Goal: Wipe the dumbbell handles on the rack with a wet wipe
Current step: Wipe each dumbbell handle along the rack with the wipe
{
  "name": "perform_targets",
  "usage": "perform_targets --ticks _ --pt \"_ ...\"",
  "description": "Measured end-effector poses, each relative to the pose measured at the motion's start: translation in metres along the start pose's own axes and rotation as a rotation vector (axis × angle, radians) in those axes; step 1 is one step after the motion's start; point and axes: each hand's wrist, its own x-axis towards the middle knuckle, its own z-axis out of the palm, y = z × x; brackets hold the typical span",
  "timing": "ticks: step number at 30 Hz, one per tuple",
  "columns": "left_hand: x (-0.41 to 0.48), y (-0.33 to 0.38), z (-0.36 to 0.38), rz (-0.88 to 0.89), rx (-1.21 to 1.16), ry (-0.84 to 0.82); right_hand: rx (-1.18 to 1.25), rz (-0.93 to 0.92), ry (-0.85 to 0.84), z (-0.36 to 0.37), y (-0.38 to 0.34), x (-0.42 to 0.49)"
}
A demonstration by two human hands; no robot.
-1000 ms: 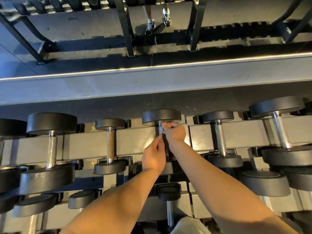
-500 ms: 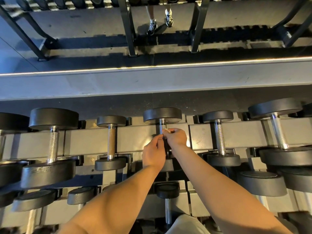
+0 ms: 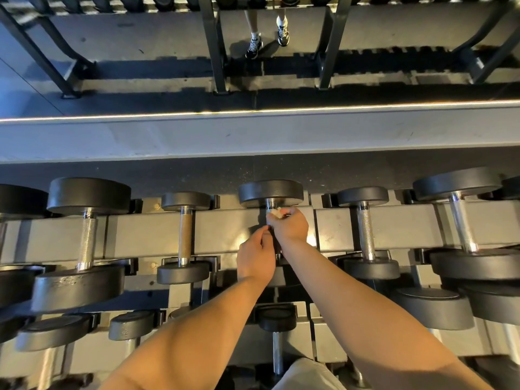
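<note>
A black dumbbell (image 3: 271,192) lies across the grey rack beam (image 3: 146,232) in the middle of the top tier. A short stretch of its chrome handle (image 3: 270,205) shows just below the far head. My right hand (image 3: 291,228) grips the upper part of that handle, with a white wet wipe (image 3: 277,213) bunched under its fingertips. My left hand (image 3: 254,258) is just below, its fingers curled round the lower part of the same handle. Both hands hide the rest of the handle and most of the near head.
On the same beam are a small dumbbell with a brownish handle (image 3: 185,235) to the left and a knurled one (image 3: 365,232) to the right, with larger dumbbells (image 3: 84,235) beyond. Lower tiers hold more dumbbells (image 3: 277,319). A person's legs (image 3: 267,32) stand beyond the ledge.
My right hand has slid up the handle toward the far head, and the white wipe now shows at its fingertips. My left hand has stayed low on the handle.
</note>
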Motion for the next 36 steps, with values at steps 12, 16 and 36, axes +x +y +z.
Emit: perform_targets --ticks 12,16,36 --pt "-0.003 0.003 -0.002 0.007 -0.072 0.009 -0.288 -0.572 -0.069 -0.007 0.008 -0.002" --pt "-0.004 0.003 -0.002 0.019 -0.067 0.017 -0.353 -0.633 -0.134 -0.014 0.015 -0.002" --pt "-0.003 0.002 -0.001 0.009 -0.031 0.058 -0.269 -0.517 -0.289 -0.031 0.019 0.001"
